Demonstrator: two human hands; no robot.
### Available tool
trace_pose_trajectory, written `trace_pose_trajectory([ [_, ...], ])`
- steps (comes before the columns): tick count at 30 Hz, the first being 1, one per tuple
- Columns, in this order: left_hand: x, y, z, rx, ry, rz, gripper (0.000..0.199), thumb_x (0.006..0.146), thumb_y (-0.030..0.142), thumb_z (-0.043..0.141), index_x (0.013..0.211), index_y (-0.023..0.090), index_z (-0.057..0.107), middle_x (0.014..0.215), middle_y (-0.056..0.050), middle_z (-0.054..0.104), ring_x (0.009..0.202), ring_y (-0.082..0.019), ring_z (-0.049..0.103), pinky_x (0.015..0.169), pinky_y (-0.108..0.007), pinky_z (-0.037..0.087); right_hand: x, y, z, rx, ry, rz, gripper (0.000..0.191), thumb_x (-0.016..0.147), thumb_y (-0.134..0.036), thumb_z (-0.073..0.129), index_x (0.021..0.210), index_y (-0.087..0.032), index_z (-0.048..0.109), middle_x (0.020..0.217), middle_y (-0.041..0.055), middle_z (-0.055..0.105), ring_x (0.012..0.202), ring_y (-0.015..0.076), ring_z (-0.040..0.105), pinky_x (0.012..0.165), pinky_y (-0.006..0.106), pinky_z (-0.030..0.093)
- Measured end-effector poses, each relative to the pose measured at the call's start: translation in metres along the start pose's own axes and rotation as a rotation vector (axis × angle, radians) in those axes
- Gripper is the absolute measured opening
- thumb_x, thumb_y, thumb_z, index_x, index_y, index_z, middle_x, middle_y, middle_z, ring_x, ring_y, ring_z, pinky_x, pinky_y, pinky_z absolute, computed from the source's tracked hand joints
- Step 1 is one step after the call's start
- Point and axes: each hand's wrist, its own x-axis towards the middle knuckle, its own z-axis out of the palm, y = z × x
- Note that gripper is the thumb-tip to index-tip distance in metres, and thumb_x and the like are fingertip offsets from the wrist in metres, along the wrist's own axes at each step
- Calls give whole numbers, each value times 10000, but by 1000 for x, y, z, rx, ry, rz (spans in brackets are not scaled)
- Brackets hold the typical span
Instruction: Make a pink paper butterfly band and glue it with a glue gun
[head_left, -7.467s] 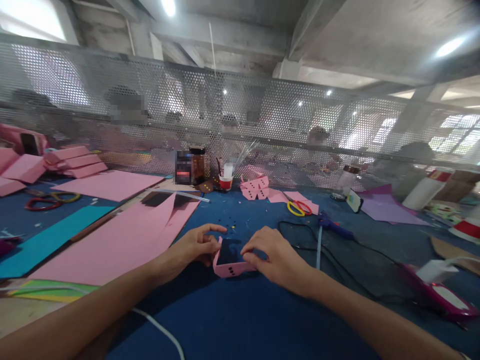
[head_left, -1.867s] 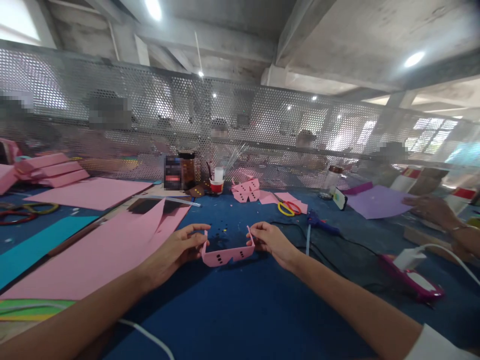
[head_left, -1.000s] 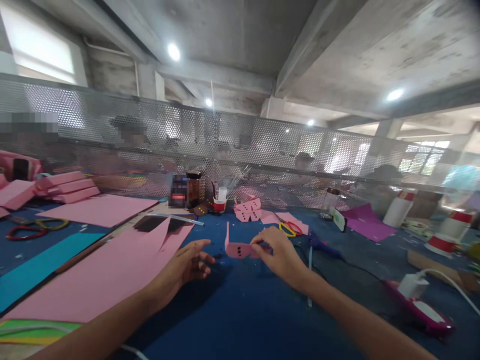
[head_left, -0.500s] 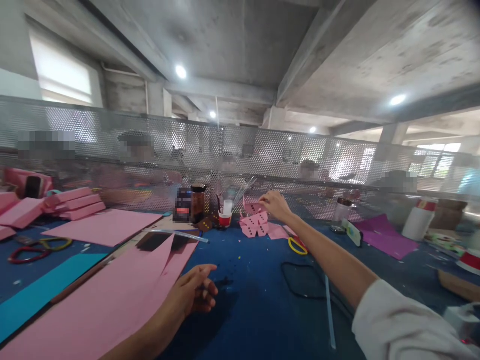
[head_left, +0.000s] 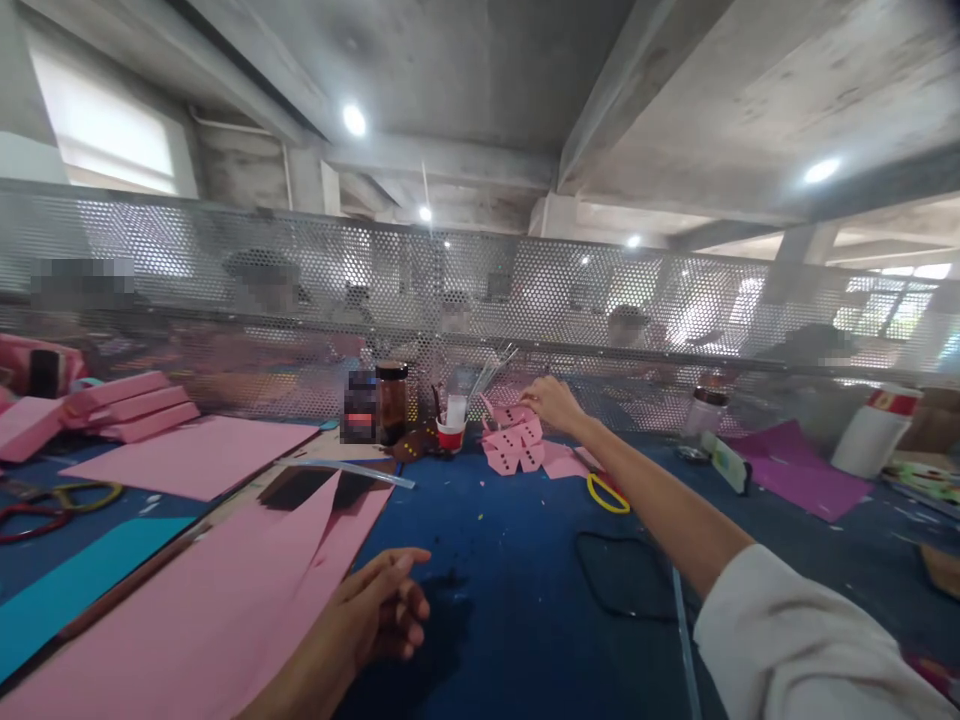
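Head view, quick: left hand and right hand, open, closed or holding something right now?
Left hand: loosely open, fingers half curled, nothing visible in it.
Right hand: fingertips at the dotted pink paper piece; whether gripping it cannot be told.

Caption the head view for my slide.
Right hand touches stacked pink dotted glasses on the blue tabletop; empty left hand in foreground.

With 12 o'clock straight ahead of the wearer, the right hand (head_left: 555, 405) is now across the bench (head_left: 517, 580), between 12 and 1 o'clock. The dotted pink strip (head_left: 511, 413), earlier spread between both hands, now sits at the pile of similar pieces (head_left: 514, 447), right fingers at its edge. The left hand (head_left: 375, 615), off the strip, is loosely curled toward 10 o'clock. The right forearm (head_left: 675, 510) now partly covers the scissors (head_left: 619, 510).
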Motion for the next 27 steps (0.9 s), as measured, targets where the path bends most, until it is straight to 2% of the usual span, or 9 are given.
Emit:
trace_pose_trajectory([
  [9, -6, 5, 1, 120, -24, 36, 521, 685, 510, 792, 1045, 194, 587, 729, 12, 659, 571, -125, 611, 533, -235, 476, -24, -8, -43, 60, 70, -129, 196, 934, -329, 570, 974, -257, 748, 990, 45, 697, 990, 224, 556, 870, 340, 374],
  [15, -19, 23, 5, 244, 1, 157, 434, 788, 447, 730, 1126, 203, 610, 1018, -45, 683, 727, -126, 624, 698, -269, 518, -43, -16, -69, 113, 117, -182, 173, 918, -308, 589, 941, -239, 746, 955, 46, 702, 941, 220, 574, 831, 335, 387],
  [19, -14, 41, 11, 294, 12, 220, 440, 792, 436, 723, 1140, 186, 622, 1250, -101, 628, 757, -140, 635, 741, -315, 529, -48, -21, -86, 153, 141, -223, 164, 917, -286, 583, 931, -235, 738, 970, 38, 709, 925, 208, 575, 808, 325, 393],
  [23, 7, 62, 31, 327, -37, 277, 531, 774, 393, 748, 1229, 165, 595, 1309, -141, 600, 836, -171, 663, 792, -335, 530, -49, -30, -99, 198, 159, -246, 147, 907, -288, 597, 914, -240, 736, 941, 27, 709, 907, 199, 579, 801, 325, 399],
  [27, 31, 76, 69, 261, -152, 362, 673, 729, 327, 797, 1337, 225, 526, 1527, -154, 391, 845, -180, 682, 777, -347, 542, -49, -42, -108, 288, 156, -272, 142, 898, -274, 605, 893, -230, 740, 920, 27, 713, 892, 188, 590, 798, 323, 406],
])
